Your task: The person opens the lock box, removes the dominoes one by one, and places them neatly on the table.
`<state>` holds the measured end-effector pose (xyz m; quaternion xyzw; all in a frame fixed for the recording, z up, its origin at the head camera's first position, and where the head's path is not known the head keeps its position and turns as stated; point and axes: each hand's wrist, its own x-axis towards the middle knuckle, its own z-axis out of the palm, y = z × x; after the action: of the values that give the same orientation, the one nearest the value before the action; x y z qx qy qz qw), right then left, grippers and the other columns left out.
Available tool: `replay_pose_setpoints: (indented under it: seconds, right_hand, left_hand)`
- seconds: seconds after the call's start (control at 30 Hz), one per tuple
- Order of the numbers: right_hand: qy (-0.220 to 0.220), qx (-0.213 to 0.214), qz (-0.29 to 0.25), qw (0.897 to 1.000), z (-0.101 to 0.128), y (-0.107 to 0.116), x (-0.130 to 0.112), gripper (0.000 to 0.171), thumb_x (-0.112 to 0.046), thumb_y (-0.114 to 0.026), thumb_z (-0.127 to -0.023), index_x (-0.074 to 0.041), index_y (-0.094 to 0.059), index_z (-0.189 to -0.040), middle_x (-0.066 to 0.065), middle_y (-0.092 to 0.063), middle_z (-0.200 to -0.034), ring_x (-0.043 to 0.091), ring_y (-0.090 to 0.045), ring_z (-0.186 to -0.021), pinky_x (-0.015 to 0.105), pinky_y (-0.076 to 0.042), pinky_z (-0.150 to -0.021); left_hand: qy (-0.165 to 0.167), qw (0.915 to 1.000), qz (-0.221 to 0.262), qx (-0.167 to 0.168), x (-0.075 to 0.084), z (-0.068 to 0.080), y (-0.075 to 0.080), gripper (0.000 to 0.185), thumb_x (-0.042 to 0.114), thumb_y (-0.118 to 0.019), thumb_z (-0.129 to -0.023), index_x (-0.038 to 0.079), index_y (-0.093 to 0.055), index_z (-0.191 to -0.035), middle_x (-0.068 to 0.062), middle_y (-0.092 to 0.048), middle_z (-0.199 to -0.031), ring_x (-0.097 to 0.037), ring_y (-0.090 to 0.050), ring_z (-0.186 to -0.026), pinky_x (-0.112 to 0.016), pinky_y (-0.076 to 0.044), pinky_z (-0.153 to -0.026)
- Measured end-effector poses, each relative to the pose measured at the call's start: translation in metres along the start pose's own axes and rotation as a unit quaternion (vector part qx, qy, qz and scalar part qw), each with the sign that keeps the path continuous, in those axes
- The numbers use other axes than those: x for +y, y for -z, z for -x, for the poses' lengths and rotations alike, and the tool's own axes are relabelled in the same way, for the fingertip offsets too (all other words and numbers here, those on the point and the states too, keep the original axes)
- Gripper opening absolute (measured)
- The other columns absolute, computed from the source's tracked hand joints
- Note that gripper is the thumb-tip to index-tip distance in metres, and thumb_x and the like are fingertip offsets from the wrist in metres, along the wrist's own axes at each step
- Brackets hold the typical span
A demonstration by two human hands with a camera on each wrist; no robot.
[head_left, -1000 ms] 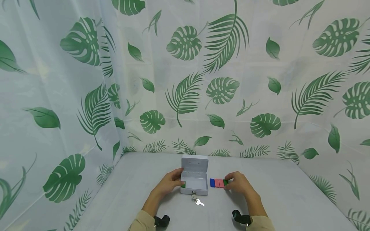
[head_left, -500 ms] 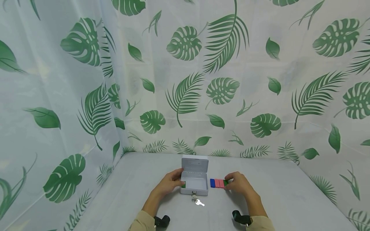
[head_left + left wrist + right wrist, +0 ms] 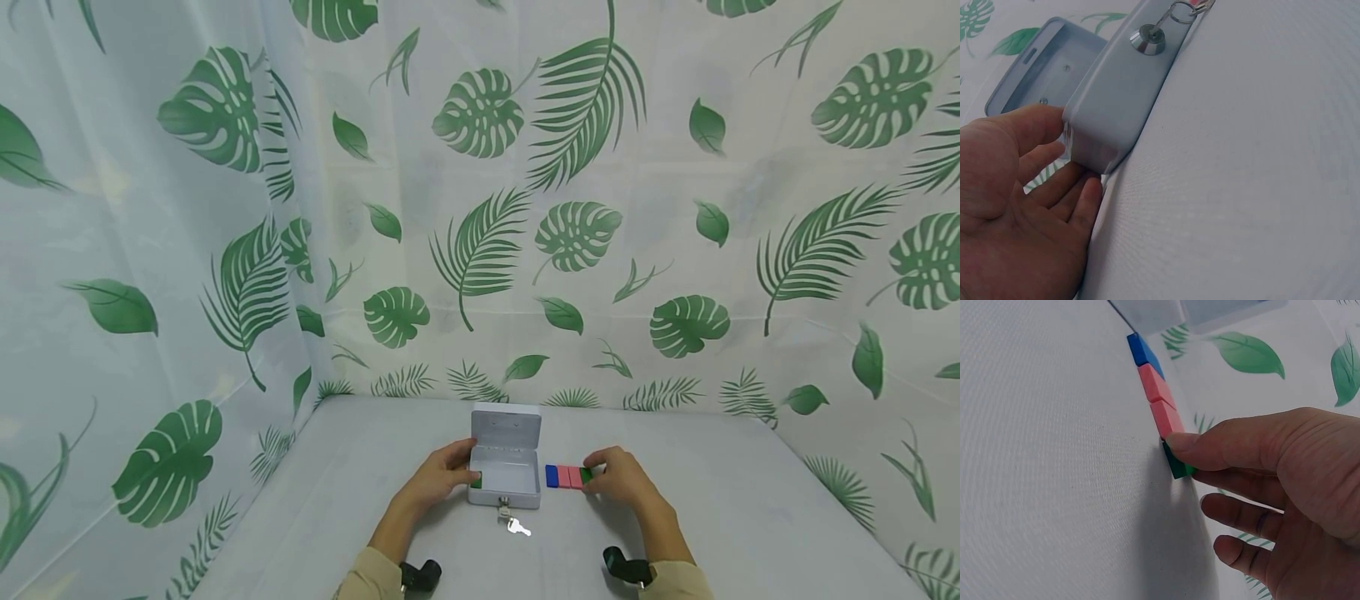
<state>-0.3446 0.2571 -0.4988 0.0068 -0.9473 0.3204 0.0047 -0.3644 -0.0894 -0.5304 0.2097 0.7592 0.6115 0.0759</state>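
A pale grey metal cash box (image 3: 517, 501) stands on the table with its lid (image 3: 506, 430) raised. My left hand (image 3: 433, 478) holds the box by its left side, thumb at the rim and fingers along the wall. Close to that thumb, a small green block (image 3: 476, 481) shows inside the box. To the right of the box, a blue block (image 3: 552, 476) and two pink blocks (image 3: 1166, 419) lie in a row that ends in another green block (image 3: 1174, 462). My right hand (image 3: 622, 479) pinches this end block between thumb and forefinger, its other fingers loosely bent.
Keys (image 3: 517, 526) on a ring hang from the lock (image 3: 1148, 39) at the box's front and lie on the white tabletop (image 3: 525, 567). A leaf-patterned curtain (image 3: 480, 250) rises behind the table and along its left side.
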Motion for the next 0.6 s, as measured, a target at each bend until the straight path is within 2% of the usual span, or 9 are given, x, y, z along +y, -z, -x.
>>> replay_pose_setpoints:
  seconds: [0.2,0.43,0.6]
  right_hand:
    - [0.001,-0.003,-0.002,1.000,0.0003,0.0005,-0.0001,0.035,-0.006,-0.085,-0.080,-0.002,-0.076,-0.113,0.019,-0.071,-0.120,0.026,-0.064,-0.095,0.047,-0.059,-0.079]
    - [0.000,0.002,0.003,1.000,0.0006,0.0032,-0.0046,0.038,-0.008,-0.083,-0.082,-0.002,-0.075,-0.118,0.018,-0.071,-0.119,0.027,-0.065,-0.097,0.051,-0.059,-0.084]
    - [0.003,0.006,-0.001,1.000,0.0007,0.0045,-0.0085,0.039,-0.009,-0.081,-0.084,-0.002,-0.074,-0.121,0.015,-0.072,-0.115,0.026,-0.064,-0.094,0.048,-0.060,-0.081]
  left_hand:
    - [0.002,1.0000,0.006,0.001,-0.0043,-0.0023,0.0010,0.065,0.009,-0.073,-0.094,0.001,-0.047,-0.153,-0.022,-0.048,-0.158,-0.043,-0.044,-0.148,-0.057,-0.036,-0.123]
    - [0.005,0.9999,0.010,0.002,-0.0035,-0.0020,0.0008,0.065,0.010,-0.074,-0.094,0.002,-0.048,-0.153,-0.021,-0.048,-0.158,-0.043,-0.043,-0.149,-0.057,-0.035,-0.123]
    - [0.003,0.9999,0.014,0.001,-0.0028,-0.0019,0.0005,0.066,0.009,-0.074,-0.094,0.003,-0.047,-0.154,-0.020,-0.049,-0.158,-0.043,-0.043,-0.149,-0.057,-0.035,-0.123]
